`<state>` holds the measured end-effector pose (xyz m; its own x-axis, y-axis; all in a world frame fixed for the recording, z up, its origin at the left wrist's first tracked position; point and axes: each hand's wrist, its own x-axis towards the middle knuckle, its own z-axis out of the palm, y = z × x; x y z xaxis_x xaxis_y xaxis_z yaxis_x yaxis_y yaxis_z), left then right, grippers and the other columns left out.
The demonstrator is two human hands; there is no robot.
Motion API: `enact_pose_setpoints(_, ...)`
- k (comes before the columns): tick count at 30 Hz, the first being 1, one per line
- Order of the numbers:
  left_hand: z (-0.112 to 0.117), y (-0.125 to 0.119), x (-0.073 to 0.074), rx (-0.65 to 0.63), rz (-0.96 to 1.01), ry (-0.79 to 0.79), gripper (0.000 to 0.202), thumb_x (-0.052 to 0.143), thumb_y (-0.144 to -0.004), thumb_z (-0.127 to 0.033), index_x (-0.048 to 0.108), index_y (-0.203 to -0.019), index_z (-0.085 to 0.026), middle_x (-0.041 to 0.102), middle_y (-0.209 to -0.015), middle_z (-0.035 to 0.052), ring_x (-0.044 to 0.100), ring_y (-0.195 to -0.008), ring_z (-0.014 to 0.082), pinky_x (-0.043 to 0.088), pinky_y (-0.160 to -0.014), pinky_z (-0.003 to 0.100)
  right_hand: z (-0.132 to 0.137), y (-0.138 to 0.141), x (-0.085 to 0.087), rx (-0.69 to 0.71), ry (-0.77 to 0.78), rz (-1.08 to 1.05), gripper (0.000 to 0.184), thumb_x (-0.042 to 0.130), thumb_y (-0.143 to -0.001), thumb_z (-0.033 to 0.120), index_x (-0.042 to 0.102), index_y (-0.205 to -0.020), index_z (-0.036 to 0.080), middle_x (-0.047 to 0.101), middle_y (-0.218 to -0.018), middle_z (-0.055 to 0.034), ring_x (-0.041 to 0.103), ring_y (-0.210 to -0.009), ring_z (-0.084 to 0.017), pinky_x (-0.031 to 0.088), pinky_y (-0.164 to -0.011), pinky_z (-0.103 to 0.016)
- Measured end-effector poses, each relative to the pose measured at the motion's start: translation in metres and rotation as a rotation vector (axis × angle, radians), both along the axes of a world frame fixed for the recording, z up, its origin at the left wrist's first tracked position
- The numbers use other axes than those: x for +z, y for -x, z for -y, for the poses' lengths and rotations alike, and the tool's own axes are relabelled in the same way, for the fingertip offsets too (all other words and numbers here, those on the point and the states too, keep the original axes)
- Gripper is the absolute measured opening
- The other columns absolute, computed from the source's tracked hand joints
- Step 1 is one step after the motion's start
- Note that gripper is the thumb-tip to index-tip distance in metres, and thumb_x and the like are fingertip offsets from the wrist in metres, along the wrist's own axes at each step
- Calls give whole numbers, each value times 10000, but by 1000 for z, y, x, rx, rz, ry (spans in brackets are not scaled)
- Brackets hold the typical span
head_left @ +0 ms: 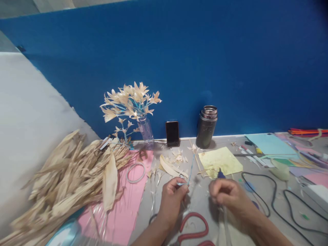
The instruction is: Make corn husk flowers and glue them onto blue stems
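My left hand point(174, 196) pinches a thin stem point(191, 169) wrapped in light blue. A small pale husk flower point(194, 149) tops the stem, which stands nearly upright above the table. To its right, my right hand point(228, 194) is closed, knuckles up; whatever its fingers hold is hidden. A dark blue nozzle-like tip point(220, 173) shows just beyond that hand, and a translucent stick point(227, 227) runs below it. Whether these two are in the hand I cannot tell. Red-handled scissors point(194, 235) lie between my forearms.
Dried husks point(77, 184) are heaped at left beside pink paper point(125, 212) and a tape ring point(135, 173). Behind stand a vase point(145, 131) of husk flowers, a phone point(172, 134) and an open flask point(206, 128). Yellow paper point(222, 159) and a black cord point(274, 191) lie at right.
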<state>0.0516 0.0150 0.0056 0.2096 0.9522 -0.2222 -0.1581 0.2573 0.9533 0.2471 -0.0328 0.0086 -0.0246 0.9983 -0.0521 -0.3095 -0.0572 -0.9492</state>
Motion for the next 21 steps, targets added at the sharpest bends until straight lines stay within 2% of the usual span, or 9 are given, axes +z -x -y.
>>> enact_pose_setpoints(2,0,1,1,21,-56,-38,229,774,-683,-353,661,-753,-167,520,-532,-43,423,-512,105,325,-525,227,4,7,2,79,-28,199,130,850,-644,244,773,-740,200,657,-769,-26,536,-663,-156,388,-600,-272)
enact_pose_setpoints(3,0,1,1,27,-81,-62,204,760,-688,-338,665,-747,-167,519,-537,-42,424,-520,108,327,-530,228,6,11,3,97,-50,293,93,821,-681,265,771,-721,198,647,-757,-27,548,-672,-163,396,-610,-276)
enact_pose_setpoints(4,0,1,1,29,-103,-85,183,747,-693,-326,667,-738,-167,524,-548,-38,431,-533,113,333,-538,229,7,13,3,92,-66,371,146,769,-743,305,741,-655,192,612,-687,-15,535,-636,-157,387,-591,-272)
enact_pose_setpoints(6,1,1,0,24,-127,-121,155,725,-700,-310,668,-718,-167,548,-582,-26,457,-566,124,354,-563,234,7,17,2,60,-68,478,379,629,-861,381,616,-532,195,495,-542,21,456,-526,-131,334,-520,-258)
enact_pose_setpoints(9,2,1,-2,7,-139,-166,135,702,-722,-303,671,-717,-171,554,-610,-21,462,-589,134,364,-581,238,4,16,0,29,-123,596,462,552,-896,404,480,-485,205,438,-502,35,397,-492,-121,295,-500,-255)
enact_pose_setpoints(11,3,1,-2,4,-149,-213,122,689,-742,-293,675,-725,-173,554,-629,-19,459,-605,135,364,-591,237,2,15,-1,58,-173,645,387,619,-844,363,518,-507,202,509,-542,22,459,-542,-136,333,-543,-258)
enact_pose_setpoints(13,4,0,0,4,-152,-240,113,679,-751,-282,674,-726,-172,551,-640,-19,454,-611,131,361,-595,234,0,15,0,84,-156,645,291,635,-834,338,601,-578,203,594,-596,6,524,-590,-156,373,-580,-261)
enact_pose_setpoints(18,6,-2,3,3,-117,-128,119,679,-720,-288,648,-730,-173,517,-598,-36,403,-540,108,325,-536,224,3,16,2,56,-154,635,260,556,-915,369,696,-759,215,665,-677,-8,583,-637,-176,422,-611,-266)
enact_pose_setpoints(21,8,-4,4,24,-93,-98,153,704,-700,-313,649,-732,-174,532,-597,-34,417,-537,106,336,-535,222,4,16,4,136,-187,624,264,609,-882,355,713,-685,213,673,-645,-16,585,-613,-179,426,-593,-272)
